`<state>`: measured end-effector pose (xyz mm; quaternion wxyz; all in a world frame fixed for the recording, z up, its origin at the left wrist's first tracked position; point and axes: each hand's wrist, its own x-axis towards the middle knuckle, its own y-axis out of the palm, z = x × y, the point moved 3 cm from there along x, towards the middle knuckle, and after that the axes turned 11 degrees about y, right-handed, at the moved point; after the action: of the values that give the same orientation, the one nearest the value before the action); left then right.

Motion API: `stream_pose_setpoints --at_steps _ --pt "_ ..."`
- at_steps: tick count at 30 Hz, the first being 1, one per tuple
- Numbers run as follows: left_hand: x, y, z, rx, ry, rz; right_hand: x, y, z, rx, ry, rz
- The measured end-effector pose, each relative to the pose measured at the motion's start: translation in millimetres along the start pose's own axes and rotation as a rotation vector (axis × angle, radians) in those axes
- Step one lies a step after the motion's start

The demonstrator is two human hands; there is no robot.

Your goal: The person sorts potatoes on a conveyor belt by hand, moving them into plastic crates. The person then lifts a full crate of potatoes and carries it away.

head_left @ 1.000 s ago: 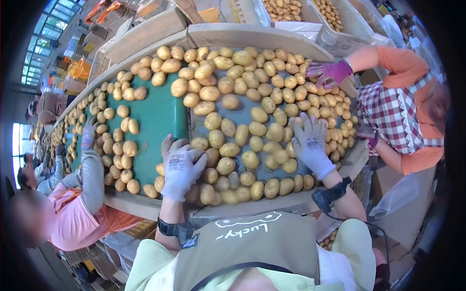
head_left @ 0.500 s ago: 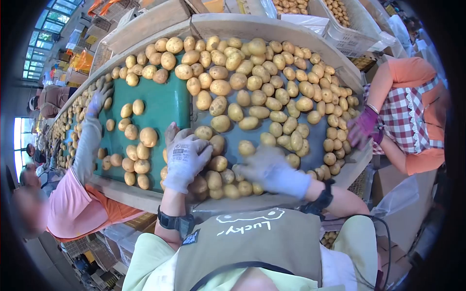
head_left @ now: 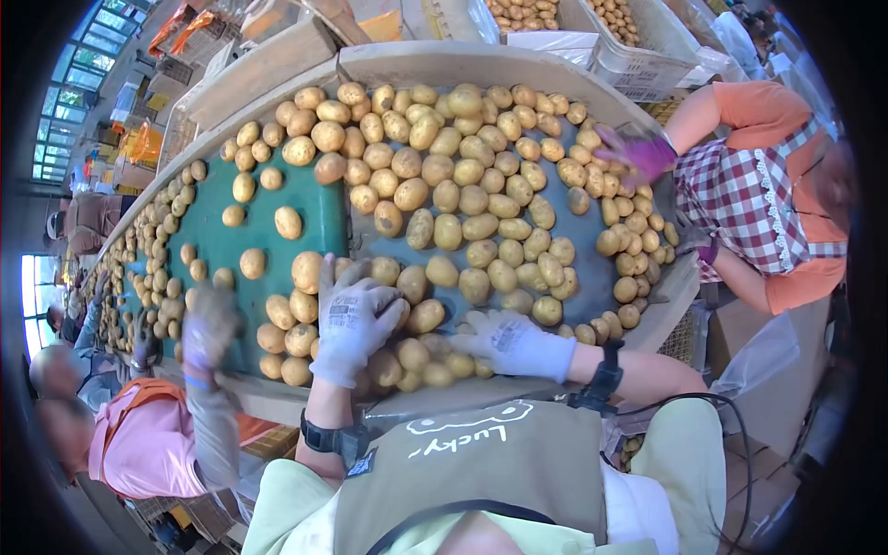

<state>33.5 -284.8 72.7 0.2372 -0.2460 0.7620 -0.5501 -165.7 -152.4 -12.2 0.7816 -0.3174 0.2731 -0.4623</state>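
Green belt, potatoes, left hand, right hand resting on them

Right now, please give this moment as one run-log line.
left hand: palm down on potatoes | right hand: flat on potatoes at near edge | belt: green, crowded | co-worker's purple-gloved hand: on potatoes opposite
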Motion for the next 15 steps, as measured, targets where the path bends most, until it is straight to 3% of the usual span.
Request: stream_pose_setpoints --at_steps 4,7,13,15 --pt "-5 9 3 -0.056 -0.008 0.004 20 4 2 -0.018 0.112 0.086" --pt "-5 8 2 -0.088 0.023 -0.012 26 -3 5 -0.111 0.082 0.129" --pt "-18 18 12 -0.160 -0.032 0.002 21 -31 4 -0.022 0.119 -0.170" --pt "-16 17 14 -0.132 -0.012 0.029 15 -21 17 -0.105 0.114 0.188"
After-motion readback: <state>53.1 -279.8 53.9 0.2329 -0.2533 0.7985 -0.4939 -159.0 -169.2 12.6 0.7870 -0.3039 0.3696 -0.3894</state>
